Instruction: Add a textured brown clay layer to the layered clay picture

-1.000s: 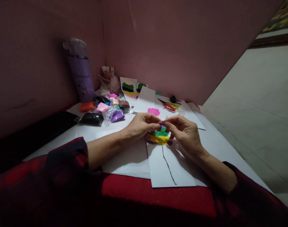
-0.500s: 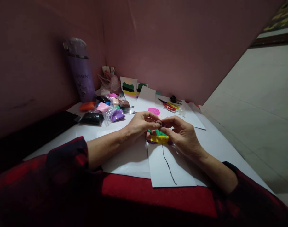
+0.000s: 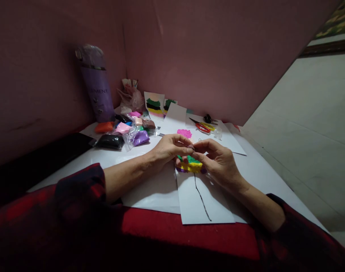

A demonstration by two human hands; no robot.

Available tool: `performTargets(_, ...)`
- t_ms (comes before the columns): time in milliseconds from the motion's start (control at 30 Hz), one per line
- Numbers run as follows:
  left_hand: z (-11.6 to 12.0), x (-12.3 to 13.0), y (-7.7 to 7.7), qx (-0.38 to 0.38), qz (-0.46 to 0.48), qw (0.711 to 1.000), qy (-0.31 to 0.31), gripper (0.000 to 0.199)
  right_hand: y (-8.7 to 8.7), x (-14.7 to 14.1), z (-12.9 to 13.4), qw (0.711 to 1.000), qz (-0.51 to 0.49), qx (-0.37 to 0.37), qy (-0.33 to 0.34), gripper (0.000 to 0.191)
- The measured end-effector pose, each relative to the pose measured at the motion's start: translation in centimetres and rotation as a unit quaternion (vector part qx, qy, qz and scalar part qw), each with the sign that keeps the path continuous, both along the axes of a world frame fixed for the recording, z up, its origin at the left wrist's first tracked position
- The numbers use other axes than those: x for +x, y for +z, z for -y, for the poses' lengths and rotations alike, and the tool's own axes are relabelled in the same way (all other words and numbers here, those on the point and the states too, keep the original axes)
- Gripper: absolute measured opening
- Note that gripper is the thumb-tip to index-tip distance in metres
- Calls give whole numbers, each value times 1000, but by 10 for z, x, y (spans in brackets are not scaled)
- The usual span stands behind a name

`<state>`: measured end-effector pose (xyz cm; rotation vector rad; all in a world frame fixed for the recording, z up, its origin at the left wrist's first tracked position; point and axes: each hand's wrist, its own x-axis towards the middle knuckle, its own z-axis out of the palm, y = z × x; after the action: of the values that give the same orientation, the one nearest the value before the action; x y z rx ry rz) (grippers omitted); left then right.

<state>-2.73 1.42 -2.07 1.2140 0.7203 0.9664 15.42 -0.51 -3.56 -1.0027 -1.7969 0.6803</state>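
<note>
A small brown lump of what looks like modelling clay (image 3: 192, 147) is pinched between the fingertips of both hands. My left hand (image 3: 170, 146) grips it from the left, thumb and index finger closed. From the right, my right hand (image 3: 220, 160) pinches the same lump, which the fingers partly cover. Below them lies a white sheet of paper (image 3: 189, 204) with green, yellow and purple clay bands (image 3: 190, 166) pressed onto it. A thin dark wavy line (image 3: 200, 194) runs from the bands toward the near edge. Beyond the hands shows a bright pink clay patch (image 3: 184, 133).
Several bags of coloured clay (image 3: 110, 141) lie at the left, before a purple bottle (image 3: 97, 88). Red-handled scissors (image 3: 202, 127) rest at the back right. A card with coloured bands (image 3: 154, 105) leans on the wall. A dark flat object (image 3: 56, 156) covers the left side.
Both hands stay in nearly the same place. The fingertips have shifted very slightly around the brown lump. Nothing else has visibly moved.
</note>
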Motion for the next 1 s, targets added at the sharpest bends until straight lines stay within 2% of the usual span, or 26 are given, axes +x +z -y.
performTargets(300,-2,0,-2,36,-22,999,2,31,3,-1,2,999,13,24,-18,13)
performTargets(467,-1,1,0,18,-12,1000,19,20,2,-1,2,999,2,32,-17,16)
performTargets(667,0,0,2,12,-15,999,37,14,5,-2,2,997,12,57,-54,22)
performTargets(1000,-2,1,-3,18,-3,1000,0,24,-1,0,0,1000,-18,15,-8,16)
